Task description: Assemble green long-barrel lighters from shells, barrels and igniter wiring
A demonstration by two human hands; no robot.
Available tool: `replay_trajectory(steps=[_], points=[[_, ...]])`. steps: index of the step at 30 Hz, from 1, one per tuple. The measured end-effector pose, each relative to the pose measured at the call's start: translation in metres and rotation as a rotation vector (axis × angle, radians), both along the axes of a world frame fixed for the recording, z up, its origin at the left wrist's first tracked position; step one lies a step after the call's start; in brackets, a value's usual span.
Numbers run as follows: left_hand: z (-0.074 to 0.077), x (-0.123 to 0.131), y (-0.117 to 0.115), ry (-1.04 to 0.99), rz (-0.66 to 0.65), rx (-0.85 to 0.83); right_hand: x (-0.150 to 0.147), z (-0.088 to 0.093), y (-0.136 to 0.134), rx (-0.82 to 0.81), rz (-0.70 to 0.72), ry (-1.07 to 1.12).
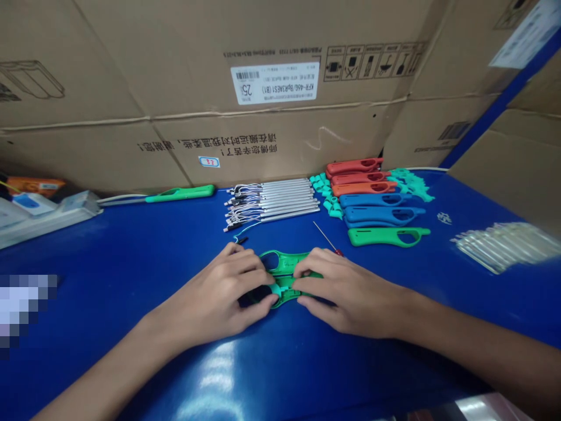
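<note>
Two green lighter shell halves lie open on the blue table in front of me, the far half (287, 264) behind the near half (287, 298). My left hand (230, 286) grips the left end of the near half, its thumb and fingers around a small turquoise trigger (275, 289). From the other side, my right hand (346, 286) is closed over the right part of the near half and touches the far one. Both palms hide much of the shells, and the right fingertips cover what lies inside.
Beyond my hands are silver tubes with wires (289, 202), turquoise triggers (322, 193), and a thin red-handled screwdriver (326, 238). Red, blue and green lighter shells (381, 237) are stacked at right, near bagged pieces (504, 245). A power strip (65, 216) stands left; cardboard (188, 70) walls the back.
</note>
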State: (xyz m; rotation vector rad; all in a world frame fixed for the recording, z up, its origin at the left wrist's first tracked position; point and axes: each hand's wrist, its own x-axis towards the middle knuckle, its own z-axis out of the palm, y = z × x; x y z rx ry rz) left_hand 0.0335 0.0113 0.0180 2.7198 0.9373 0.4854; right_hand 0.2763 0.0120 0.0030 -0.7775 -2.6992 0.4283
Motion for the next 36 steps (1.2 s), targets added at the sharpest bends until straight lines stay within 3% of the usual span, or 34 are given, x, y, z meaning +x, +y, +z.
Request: replay_trajectory(steps=[14, 23, 27, 30, 33, 36], points=[[0.002, -0.001, -0.001, 0.033, -0.015, 0.106, 0.003, 0.001, 0.004, -0.008, 0.000, 0.147], [0.003, -0.009, 0.004, 0.029, 0.015, 0.136, 0.006, 0.003, 0.006, -0.037, -0.051, 0.037], [0.001, -0.016, 0.012, 0.066, 0.109, 0.209, 0.006, 0.004, 0.006, -0.029, -0.050, 0.034], [-0.005, -0.030, 0.025, 0.099, 0.284, 0.313, 0.007, 0.004, 0.006, -0.031, -0.043, 0.037], [-0.012, -0.043, 0.037, 0.112, 0.390, 0.315, 0.008, 0.003, 0.005, -0.035, -0.038, 0.045], [-0.016, -0.048, 0.042, 0.130, 0.409, 0.257, 0.008, 0.003, 0.004, -0.035, -0.035, 0.041]])
